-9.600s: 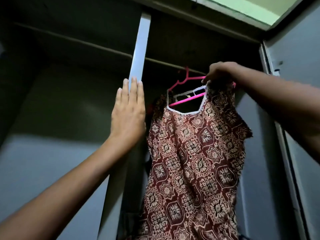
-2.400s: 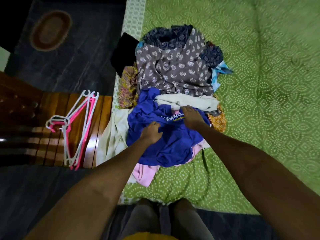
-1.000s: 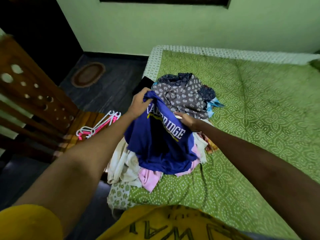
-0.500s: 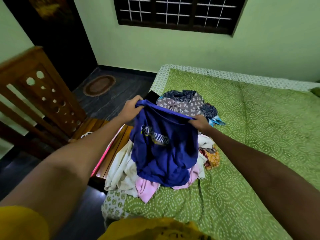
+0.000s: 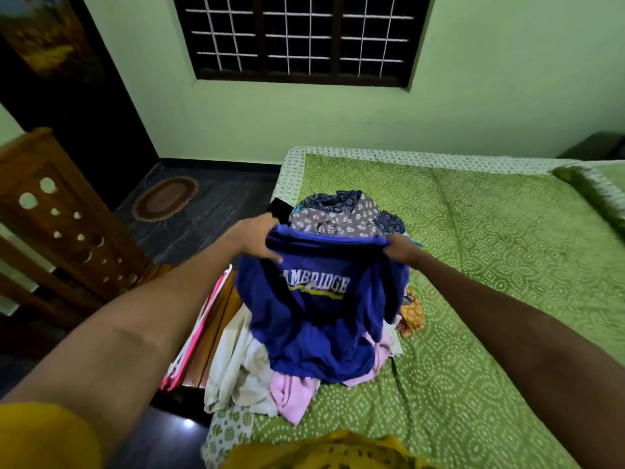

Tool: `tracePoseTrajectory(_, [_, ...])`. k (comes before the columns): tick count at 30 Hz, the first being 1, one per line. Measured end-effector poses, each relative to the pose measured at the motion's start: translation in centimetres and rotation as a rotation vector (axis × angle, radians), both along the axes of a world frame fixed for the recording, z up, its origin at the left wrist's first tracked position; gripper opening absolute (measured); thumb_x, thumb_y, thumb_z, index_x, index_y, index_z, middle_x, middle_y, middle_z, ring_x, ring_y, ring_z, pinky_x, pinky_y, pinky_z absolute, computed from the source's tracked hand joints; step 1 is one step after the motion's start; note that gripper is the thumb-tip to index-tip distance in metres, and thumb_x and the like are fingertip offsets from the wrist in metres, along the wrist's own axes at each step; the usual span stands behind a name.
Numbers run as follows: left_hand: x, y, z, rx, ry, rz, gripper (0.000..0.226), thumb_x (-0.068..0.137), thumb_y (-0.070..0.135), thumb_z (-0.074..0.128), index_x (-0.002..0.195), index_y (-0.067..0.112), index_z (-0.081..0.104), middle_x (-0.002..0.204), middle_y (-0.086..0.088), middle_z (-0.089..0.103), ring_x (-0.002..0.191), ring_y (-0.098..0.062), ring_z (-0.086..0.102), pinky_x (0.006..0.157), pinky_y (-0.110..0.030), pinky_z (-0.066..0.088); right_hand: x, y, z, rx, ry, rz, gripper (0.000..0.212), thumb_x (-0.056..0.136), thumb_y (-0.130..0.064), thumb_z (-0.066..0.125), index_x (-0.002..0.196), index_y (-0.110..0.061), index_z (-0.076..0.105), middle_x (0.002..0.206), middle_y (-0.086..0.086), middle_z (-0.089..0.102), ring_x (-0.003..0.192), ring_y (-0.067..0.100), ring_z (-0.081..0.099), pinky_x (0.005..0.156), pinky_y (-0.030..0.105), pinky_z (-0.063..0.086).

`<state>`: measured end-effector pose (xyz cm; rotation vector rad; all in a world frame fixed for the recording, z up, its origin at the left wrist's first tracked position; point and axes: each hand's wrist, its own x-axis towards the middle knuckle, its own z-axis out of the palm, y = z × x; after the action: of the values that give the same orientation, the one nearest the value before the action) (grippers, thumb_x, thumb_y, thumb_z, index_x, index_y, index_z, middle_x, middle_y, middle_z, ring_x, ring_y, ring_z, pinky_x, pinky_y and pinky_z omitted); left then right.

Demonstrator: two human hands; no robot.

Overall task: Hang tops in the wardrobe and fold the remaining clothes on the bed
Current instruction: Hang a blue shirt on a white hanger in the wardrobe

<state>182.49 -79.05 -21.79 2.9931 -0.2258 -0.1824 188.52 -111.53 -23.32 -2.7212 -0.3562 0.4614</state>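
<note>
Blue tee held up over pile at bed's 9 o'clock edge, left hand and right hand pinching its top edge; hem drags pile, likely pulling the pink garment floorward.

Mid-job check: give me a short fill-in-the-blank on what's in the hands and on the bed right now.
1. Both hands, the left hand and the right hand, hold up a ____ T-shirt with white lettering.
2. The shirt hangs above a pile of clothes lying on the ____ bedspread.
3. The pink garment lies ____ the lifted shirt.
4. The pink hangers rest on the ____ bed frame.

Missing words: blue; green; below; wooden
</note>
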Motion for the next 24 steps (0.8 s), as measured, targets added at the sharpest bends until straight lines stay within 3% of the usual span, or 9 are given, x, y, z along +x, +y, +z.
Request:
tracePoseTrajectory(3, [-0.1, 0.4, -0.4, 0.161, 0.12, 0.059, 0.039, 0.085, 0.03, 0.062, 0.115, 0.005, 0.06, 0.119, -0.016, 0.061, 0.112, -0.031, 0.056, 0.086, -0.037, 0.044, -0.4, 0.5, -0.5, 0.586, 0.174, -0.343, 0.036, 0.09, 0.01, 0.032, 0.066, -0.008, 0.051, 0.064, 0.014, 0.061, 0.056, 0.017, 0.057, 0.046, 0.014, 0.042])
tracePoseTrajectory(7, [-0.7, 0.2, -1.1, -0.544, 0.003, 0.27, 0.025, 0.093, 0.0, 0.045, 0.11, -0.006, 0.062, 0.106, -0.015, 0.061, 0.103, -0.018, 0.054, 0.075, -0.027, 0.036, -1.9, 2.5, -0.5, 0.81, 0.283, -0.372, 0.01, 0.095, -0.008, 0.048, 0.099, -0.009, 0.058, 0.085, 0.015, 0.064, 0.049, 0.001, 0.06, 0.054, 0.015, 0.05])
tracePoseTrajectory(9, [-1.5, -0.3, -0.5, -0.875, -0.001, 0.375, 0.028, 0.096, -0.002, 0.04, 0.115, -0.003, 0.06, 0.106, -0.01, 0.057, 0.099, -0.014, 0.047, 0.07, -0.022, 0.039, -2.7, 2.7, -0.1, 0.654, 0.468, -0.154, 0.031, 0.079, -0.031, 0.073, 0.102, -0.013, 0.063, 0.103, 0.012, 0.069, 0.073, 0.011, 0.067, 0.072, 0.021, 0.054])
tracePoseTrajectory(11, [-2.1, -0.8, 0.0, -0.986, 0.063, 0.404, 0.031, 0.097, 0.0, 0.037, 0.121, -0.003, 0.057, 0.108, -0.008, 0.055, 0.099, -0.014, 0.047, 0.071, -0.021, 0.041, -3.8, 3.0, 0.0, 0.236, 0.487, 0.136, 0.028, 0.073, -0.028, 0.08, 0.094, -0.017, 0.064, 0.1, 0.002, 0.069, 0.082, 0.016, 0.064, 0.073, 0.014, 0.05])
tracePoseTrajectory(14, [-3.0, -1.5, 0.6, -0.903, 0.155, 0.385, 0.03, 0.098, 0.003, 0.038, 0.12, -0.003, 0.057, 0.105, -0.008, 0.054, 0.098, -0.016, 0.048, 0.067, -0.023, 0.041, -4.6, 4.7, -1.0, -0.239, 0.232, 0.34, 0.037, 0.079, -0.028, 0.074, 0.107, -0.007, 0.063, 0.102, -0.002, 0.062, 0.085, 0.018, 0.056, 0.07, 0.023, 0.042])
tracePoseTrajectory(17, [-3.7, -0.9, 0.2, -0.808, 0.479, 0.471, 0.02, 0.097, 0.006, 0.041, 0.094, 0.001, 0.06, 0.086, -0.009, 0.065, 0.078, -0.018, 0.061, 0.055, -0.021, 0.048, -5.5, 5.5, -2.4, -0.025, 0.251, 0.17, 0.031, 0.087, -0.02, 0.064, 0.112, -0.002, 0.061, 0.111, 0.003, 0.063, 0.093, 0.017, 0.057, 0.078, 0.023, 0.046])
tracePoseTrajectory(20, [-5.3, -0.2, 1.4, -0.555, 0.985, 0.41, 0.026, 0.099, 0.014, 0.041, 0.086, -0.002, 0.058, 0.076, -0.017, 0.068, 0.062, -0.022, 0.064, 0.042, -0.019, 0.049, -7.0, 5.2, -2.3, 0.104, 0.824, -0.129, 0.017, 0.091, -0.014, 0.056, 0.103, -0.004, 0.063, 0.088, 0.003, 0.071, 0.089, 0.016, 0.066, 0.078, 0.025, 0.051])
tracePoseTrajectory(22, [-5.8, 0.2, 1.2, -0.355, 1.008, 0.339, 0.019, 0.097, 0.008, 0.044, 0.107, -0.004, 0.056, 0.101, -0.021, 0.061, 0.078, -0.019, 0.056, 0.04, -0.011, 0.043, -7.7, 4.8, -1.9, -0.048, 1.161, -0.095, 0.013, 0.09, -0.012, 0.055, 0.098, -0.008, 0.065, 0.082, 0.005, 0.074, 0.077, 0.017, 0.071, 0.077, 0.031, 0.055])
tracePoseTrajectory(24, [-6.1, 0.9, -0.1, -0.422, 0.925, 0.444, 0.014, 0.097, 0.018, 0.048, 0.1, 0.008, 0.057, 0.082, -0.008, 0.066, 0.056, -0.013, 0.062, 0.037, -0.013, 0.043, -7.6, 4.5, -2.1, -0.126, 1.232, -0.014, 0.018, 0.085, -0.009, 0.061, 0.102, -0.009, 0.066, 0.089, 0.007, 0.074, 0.08, 0.019, 0.071, 0.087, 0.035, 0.052])
